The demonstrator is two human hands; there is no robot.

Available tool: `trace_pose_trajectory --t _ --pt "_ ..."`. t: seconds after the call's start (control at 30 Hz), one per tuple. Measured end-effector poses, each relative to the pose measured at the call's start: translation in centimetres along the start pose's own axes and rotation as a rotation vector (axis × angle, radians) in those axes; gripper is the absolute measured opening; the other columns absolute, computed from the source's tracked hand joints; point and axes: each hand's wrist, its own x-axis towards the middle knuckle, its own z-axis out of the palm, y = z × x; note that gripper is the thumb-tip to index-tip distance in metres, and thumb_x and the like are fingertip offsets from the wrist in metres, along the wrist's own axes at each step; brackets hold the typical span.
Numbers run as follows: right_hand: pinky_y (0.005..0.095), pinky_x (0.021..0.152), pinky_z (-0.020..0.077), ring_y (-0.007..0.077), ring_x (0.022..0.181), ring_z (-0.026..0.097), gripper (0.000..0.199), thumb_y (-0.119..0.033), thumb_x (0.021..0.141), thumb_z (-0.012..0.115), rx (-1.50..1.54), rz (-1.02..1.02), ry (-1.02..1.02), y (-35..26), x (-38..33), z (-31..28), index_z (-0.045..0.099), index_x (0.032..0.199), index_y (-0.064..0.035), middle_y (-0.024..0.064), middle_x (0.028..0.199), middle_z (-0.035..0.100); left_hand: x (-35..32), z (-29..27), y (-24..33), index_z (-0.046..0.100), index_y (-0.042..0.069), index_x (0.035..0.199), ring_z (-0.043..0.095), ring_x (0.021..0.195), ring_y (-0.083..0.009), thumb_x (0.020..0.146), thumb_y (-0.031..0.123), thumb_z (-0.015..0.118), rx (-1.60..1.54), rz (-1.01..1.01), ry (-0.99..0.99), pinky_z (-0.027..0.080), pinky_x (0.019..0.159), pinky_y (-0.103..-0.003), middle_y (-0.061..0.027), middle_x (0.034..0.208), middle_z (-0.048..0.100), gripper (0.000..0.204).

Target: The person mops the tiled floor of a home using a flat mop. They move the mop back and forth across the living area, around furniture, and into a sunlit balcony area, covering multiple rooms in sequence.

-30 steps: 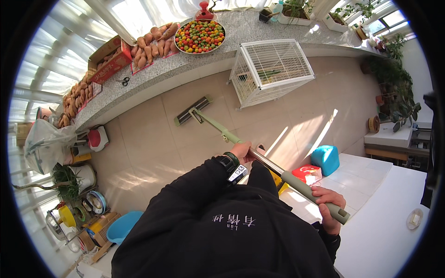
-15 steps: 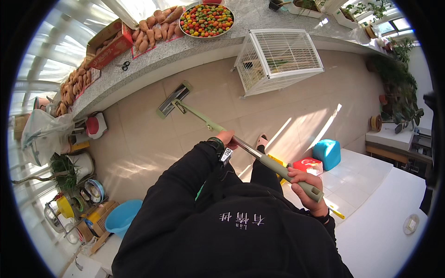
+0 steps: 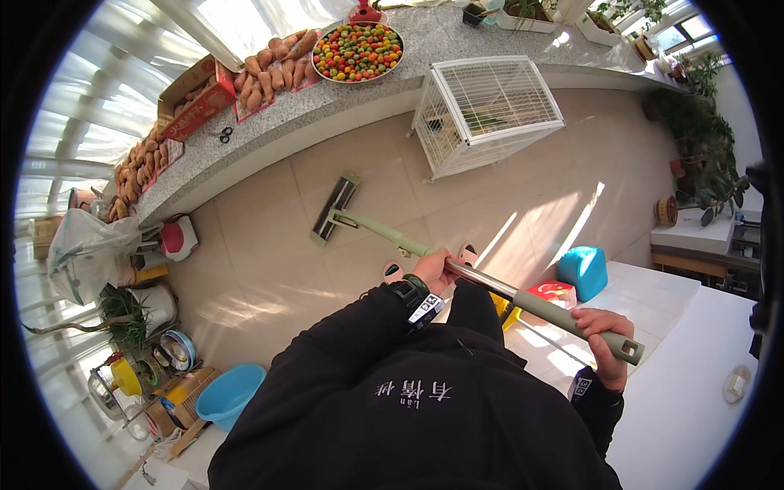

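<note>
A flat mop with a green and silver pole [image 3: 486, 280] slants across the view in front of me. Its wide, narrow head [image 3: 335, 208] rests on the tiled floor, left of the wire cage. My left hand [image 3: 434, 270] wraps around the middle of the pole, where green meets metal. Toward the pole's upper end, at the right, my right hand [image 3: 606, 336] closes around the green grip, just short of the end with the slot. Both sleeves are black, and a watch-like band sits on my left wrist.
A white wire cage [image 3: 498, 114] stands on the floor beside a stone ledge [image 3: 327, 106], which holds a tomato bowl [image 3: 402, 55], sweet potatoes [image 3: 282, 61] and scissors [image 3: 222, 135]. A blue basin [image 3: 231, 394] stands lower left; a blue stool-like object [image 3: 582, 273] and potted plants [image 3: 694, 155] are at right.
The mop head has slid right and a little nearer to me, and turned more upright in view. Both hands have moved right with the pole, still gripping it.
</note>
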Motion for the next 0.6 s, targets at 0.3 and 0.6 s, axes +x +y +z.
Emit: trace_pose_trajectory --t 0.3,0.6 --pt "0.0278 0.088 0.0485 0.0186 0.099 0.065 0.022 -0.009 0.084 0.066 0.137 0.116 -0.344 8.5 9.4 16.3 0.065 0.105 -0.0007 0.0175 0.119 0.066 6.0 -20.4 14.1 0.054 0.002 0.080 0.052 0.052 -0.0211 0.087 0.016 0.044 0.251 0.160 0.443 0.048 0.047 -0.036 -0.0120 0.070 0.056 0.018" --pt "0.0313 0.090 0.0501 0.0256 0.107 0.063 0.025 -0.005 0.078 0.067 0.057 0.570 0.052 1.9 2.8 1.0 0.066 0.102 0.0026 0.0250 0.118 0.064 8.2 -4.1 2.2 0.057 0.002 0.098 0.065 0.083 -0.0217 0.100 0.033 0.041 0.468 -0.263 -0.026 0.054 0.076 -0.041 -0.0105 0.089 0.066 0.035"
